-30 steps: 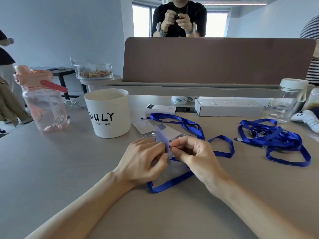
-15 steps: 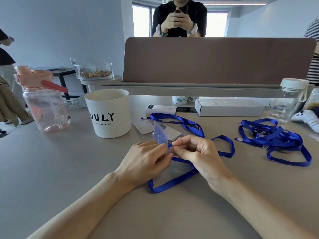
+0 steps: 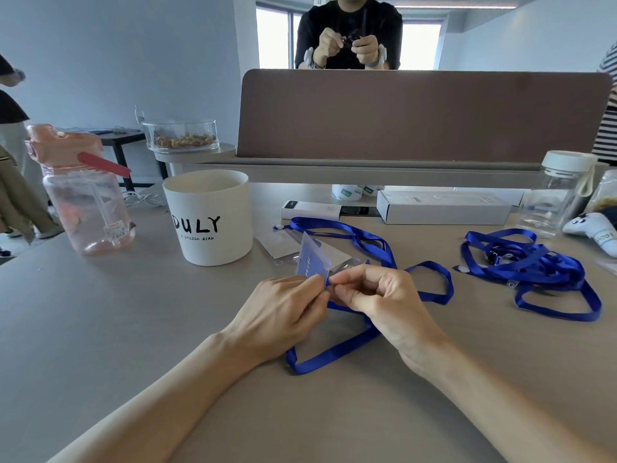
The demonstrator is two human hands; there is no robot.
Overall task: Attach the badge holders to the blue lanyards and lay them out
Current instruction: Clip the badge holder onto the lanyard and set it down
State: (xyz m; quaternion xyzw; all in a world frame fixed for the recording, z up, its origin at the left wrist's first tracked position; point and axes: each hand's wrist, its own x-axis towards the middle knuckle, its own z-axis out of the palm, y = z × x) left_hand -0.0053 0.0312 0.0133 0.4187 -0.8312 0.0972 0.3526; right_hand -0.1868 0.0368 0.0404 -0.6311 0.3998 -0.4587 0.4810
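A clear badge holder (image 3: pixel 312 262) stands tilted up at the table's middle, pinched at its lower edge by my left hand (image 3: pixel 280 315). My right hand (image 3: pixel 377 299) pinches something small at that same edge, where the blue lanyard (image 3: pixel 337 352) meets the holder; the clip itself is hidden by my fingers. This lanyard loops under both hands and out to the right. More clear badge holders (image 3: pixel 280 243) lie flat behind my hands. A tangled pile of blue lanyards (image 3: pixel 531 269) lies at the right.
A white cup (image 3: pixel 210 218) stands left of the holders, a pink water bottle (image 3: pixel 83 195) farther left. White boxes (image 3: pixel 444 207), a clear jar (image 3: pixel 561 192) and a brown divider (image 3: pixel 424 115) line the back. A person stands behind the divider.
The badge holder has tipped more upright between my hands. My fingers have shifted slightly at its lower edge; the lanyard stays where it was.
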